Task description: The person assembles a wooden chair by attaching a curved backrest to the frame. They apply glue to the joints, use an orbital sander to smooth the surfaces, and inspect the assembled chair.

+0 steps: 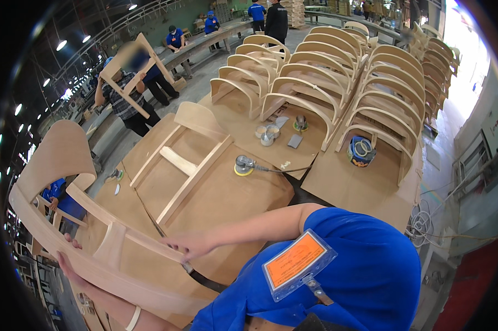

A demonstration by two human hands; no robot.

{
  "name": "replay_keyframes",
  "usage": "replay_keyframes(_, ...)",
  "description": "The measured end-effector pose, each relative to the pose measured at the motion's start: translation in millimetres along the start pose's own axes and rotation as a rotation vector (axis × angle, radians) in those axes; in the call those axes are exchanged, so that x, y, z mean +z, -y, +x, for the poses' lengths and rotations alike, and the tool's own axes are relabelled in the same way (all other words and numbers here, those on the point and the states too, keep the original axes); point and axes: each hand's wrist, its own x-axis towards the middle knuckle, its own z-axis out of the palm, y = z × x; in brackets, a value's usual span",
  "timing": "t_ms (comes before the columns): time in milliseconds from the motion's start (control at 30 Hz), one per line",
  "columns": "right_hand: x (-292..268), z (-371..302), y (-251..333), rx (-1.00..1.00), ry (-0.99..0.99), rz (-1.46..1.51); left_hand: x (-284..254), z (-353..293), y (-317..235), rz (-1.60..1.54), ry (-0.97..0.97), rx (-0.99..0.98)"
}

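Note:
A pale wooden chair frame (pixel 103 262) with a broad curved backrest stands tilted at the lower left. My left hand (pixel 70 256) grips its outer rail from beneath, the fingers partly hidden behind the wood. My right hand (pixel 191 244) is closed at the end of the inner rail, fingers pointing left and thumb below. A dark strip (pixel 205 280) runs from below that hand toward my body; I cannot tell what it is. Beyond lies a second wooden chair frame (pixel 196 160) on the brown-covered table (pixel 243 204). A round sander (pixel 244 165) rests right of it.
Rows of curved chair frames (pixel 309 71) stand at the back right. Near them are small cups (pixel 267 135), another sander (pixel 300 123), a grey sanding block (pixel 295 141) and a blue tub (pixel 361 151). A co-worker (pixel 129 107) at the far left lifts a chair frame.

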Motion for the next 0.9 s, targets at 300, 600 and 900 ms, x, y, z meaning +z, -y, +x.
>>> replay_keyframes(300, -116.7, 18.6, 61.6, -0.136, -0.429, -0.066, -13.3, -17.8, -3.7, -0.041, 0.200, 0.002)
replay_keyframes(600, -180.4, 40.9, 87.7, -0.358, -0.824, -0.553, -17.3, -26.8, -2.8, -0.293, 0.303, -0.187)
replay_keyframes(900, -212.1, 73.4, 120.5, -0.363, -0.827, -0.534, 37.5, -48.0, -1.0, -0.103, -0.016, 0.000)
